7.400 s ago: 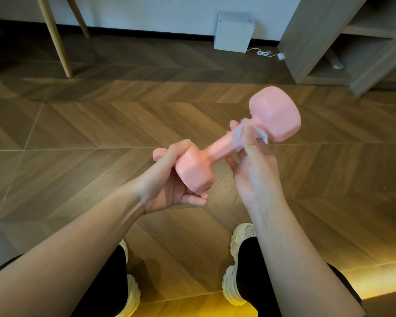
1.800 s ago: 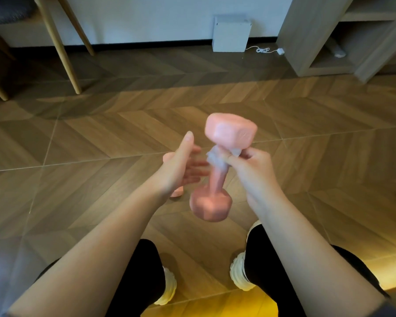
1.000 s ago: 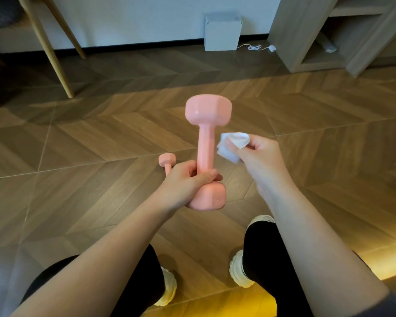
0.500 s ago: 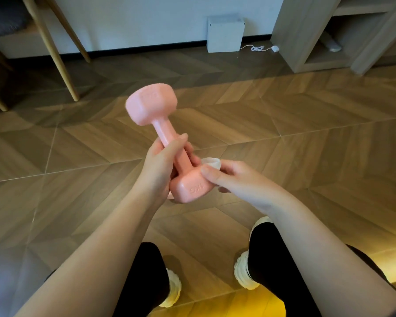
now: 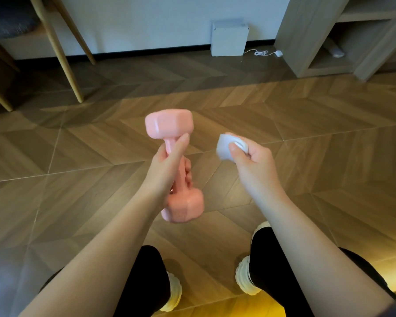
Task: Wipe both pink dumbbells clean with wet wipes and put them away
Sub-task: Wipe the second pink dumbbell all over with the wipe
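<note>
My left hand (image 5: 164, 170) grips a pink dumbbell (image 5: 169, 124) by its handle and holds it nearly upright above the wooden floor, one head up and far, the other head low and near, slightly blurred. My right hand (image 5: 252, 161) holds a folded white wet wipe (image 5: 225, 146) between thumb and fingers, about a hand's width to the right of the dumbbell and apart from it. The second pink dumbbell is hidden in this frame.
Wooden chair legs (image 5: 62, 56) stand at the back left. A white box (image 5: 229, 38) with a cable sits against the wall. An open wooden shelf unit (image 5: 311, 42) stands at the back right. My shoes (image 5: 247, 280) rest on the herringbone floor (image 5: 329, 156) below.
The dumbbell has swung from leaning left to nearly upright in my left hand. My right hand with the wipe has come off the lower head and moved up and to the right.
</note>
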The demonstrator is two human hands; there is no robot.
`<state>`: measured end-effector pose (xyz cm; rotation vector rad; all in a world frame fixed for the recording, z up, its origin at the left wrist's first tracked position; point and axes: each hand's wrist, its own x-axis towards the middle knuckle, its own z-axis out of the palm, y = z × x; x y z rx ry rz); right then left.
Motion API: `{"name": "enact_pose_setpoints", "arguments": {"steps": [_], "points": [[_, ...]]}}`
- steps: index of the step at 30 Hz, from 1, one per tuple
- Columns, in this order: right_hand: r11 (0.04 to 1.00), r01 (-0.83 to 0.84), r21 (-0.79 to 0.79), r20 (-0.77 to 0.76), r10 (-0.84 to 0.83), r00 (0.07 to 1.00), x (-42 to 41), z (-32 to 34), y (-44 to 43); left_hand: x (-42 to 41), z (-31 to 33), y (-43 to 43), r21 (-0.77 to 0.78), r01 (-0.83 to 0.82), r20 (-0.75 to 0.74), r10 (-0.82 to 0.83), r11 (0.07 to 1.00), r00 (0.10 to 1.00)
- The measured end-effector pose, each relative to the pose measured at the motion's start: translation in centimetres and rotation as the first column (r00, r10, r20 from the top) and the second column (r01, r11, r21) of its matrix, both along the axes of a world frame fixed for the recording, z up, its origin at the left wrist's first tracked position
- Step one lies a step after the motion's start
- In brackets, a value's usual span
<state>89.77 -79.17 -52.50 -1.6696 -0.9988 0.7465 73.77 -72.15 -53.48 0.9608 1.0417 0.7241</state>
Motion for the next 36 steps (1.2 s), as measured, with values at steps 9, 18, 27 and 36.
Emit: {"name": "enact_pose_setpoints", "arguments": {"steps": [9,18,27,36], "points": [[0.983,0.172,-0.058,-0.454,-0.179,0.873,0.0,0.4,0.2,2.2,-2.0,-2.9,0.218,0.169,-0.168,-0.134,0.961,0.977],[0.98,0.102,-0.169,-0.862,-0.197,0.466,0.3,0.1,0.4,1.5,-2.3,-2.6,0.38,0.343,-0.321,-0.225,0.859,0.92],[0.992,-0.065,-0.106,-0.665,-0.022,0.746,0.9,0.6,-0.1,-0.3,-0.8,-1.3,0.343,0.634,-0.58,-0.375,0.693,0.723],[0.979,-0.179,-0.1,-0.218,0.154,0.964,0.2,-0.4,0.0,-0.9,-0.6,-1.1,0.188,0.789,-0.794,-0.383,0.585,0.473]]}}
